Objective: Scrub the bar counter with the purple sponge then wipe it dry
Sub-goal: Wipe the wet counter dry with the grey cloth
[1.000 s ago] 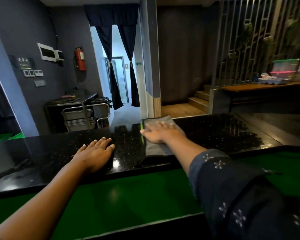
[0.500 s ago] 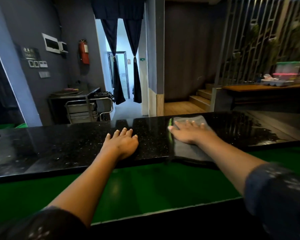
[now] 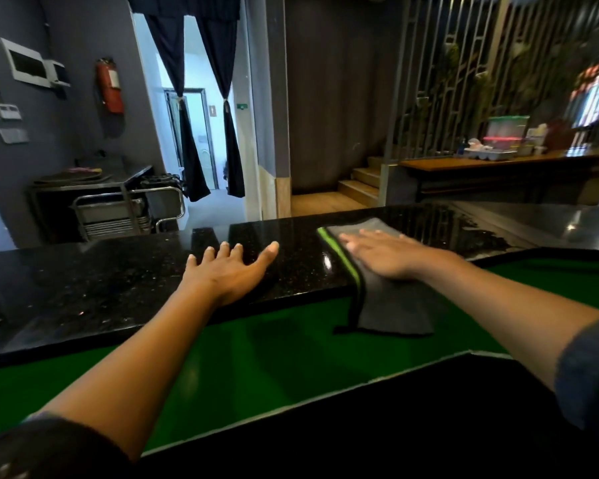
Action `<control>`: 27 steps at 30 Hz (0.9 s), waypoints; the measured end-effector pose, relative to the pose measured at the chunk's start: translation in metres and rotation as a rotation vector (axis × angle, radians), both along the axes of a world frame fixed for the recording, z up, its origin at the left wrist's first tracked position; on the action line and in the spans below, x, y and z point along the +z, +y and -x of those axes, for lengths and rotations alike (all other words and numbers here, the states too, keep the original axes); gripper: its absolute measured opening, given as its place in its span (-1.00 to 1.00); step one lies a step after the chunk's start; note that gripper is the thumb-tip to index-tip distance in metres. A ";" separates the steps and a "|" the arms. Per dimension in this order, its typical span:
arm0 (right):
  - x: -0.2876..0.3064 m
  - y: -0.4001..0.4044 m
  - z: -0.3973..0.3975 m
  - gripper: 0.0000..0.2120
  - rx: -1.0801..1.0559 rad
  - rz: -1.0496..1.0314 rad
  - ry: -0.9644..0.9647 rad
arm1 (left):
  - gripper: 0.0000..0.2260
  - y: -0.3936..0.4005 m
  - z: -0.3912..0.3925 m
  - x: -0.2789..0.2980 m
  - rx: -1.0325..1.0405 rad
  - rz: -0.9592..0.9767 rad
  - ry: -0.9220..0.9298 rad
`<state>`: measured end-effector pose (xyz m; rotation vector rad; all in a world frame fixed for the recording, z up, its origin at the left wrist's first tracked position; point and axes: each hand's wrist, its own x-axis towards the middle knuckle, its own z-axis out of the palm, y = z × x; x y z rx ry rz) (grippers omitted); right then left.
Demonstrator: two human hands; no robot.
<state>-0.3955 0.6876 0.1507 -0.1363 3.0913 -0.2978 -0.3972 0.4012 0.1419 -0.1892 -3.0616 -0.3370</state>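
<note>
The black speckled bar counter (image 3: 118, 288) runs across the view. A grey cloth with a green edge (image 3: 391, 305) lies on it at the right, its near end hanging over the counter's front edge. My right hand (image 3: 384, 252) presses flat on the cloth with straight fingers. My left hand (image 3: 229, 271) rests flat on the bare counter to the left of the cloth, fingers spread. No purple sponge is in view.
A green ledge (image 3: 256, 357) lies below the counter's front edge. Wet streaks (image 3: 478, 233) shine on the counter's right part. Beyond stand a metal trolley (image 3: 118, 216), stairs (image 3: 357, 184) and a wooden side table (image 3: 498, 164) with containers.
My right hand has slid the cloth to the right along the counter, and its near end now hangs over the front edge. My left hand has moved right too, fingers spread wider.
</note>
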 end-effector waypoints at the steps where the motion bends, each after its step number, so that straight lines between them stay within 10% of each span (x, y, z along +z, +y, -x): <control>1: 0.000 0.013 0.009 -0.47 -0.060 -0.019 -0.023 | 0.06 0.000 0.000 -0.001 0.000 0.014 0.003; 8: 0.006 0.002 0.030 -0.46 -0.266 -0.046 -0.024 | 0.03 0.002 -0.005 0.005 0.011 0.041 -0.017; 18: 0.001 0.039 -0.041 -0.49 0.002 -0.059 -0.026 | 0.03 0.002 -0.008 0.004 0.006 0.054 0.007; 27: 0.015 0.034 0.033 -0.47 -0.126 -0.061 -0.024 | -0.35 0.030 -0.012 0.015 -0.037 0.378 0.268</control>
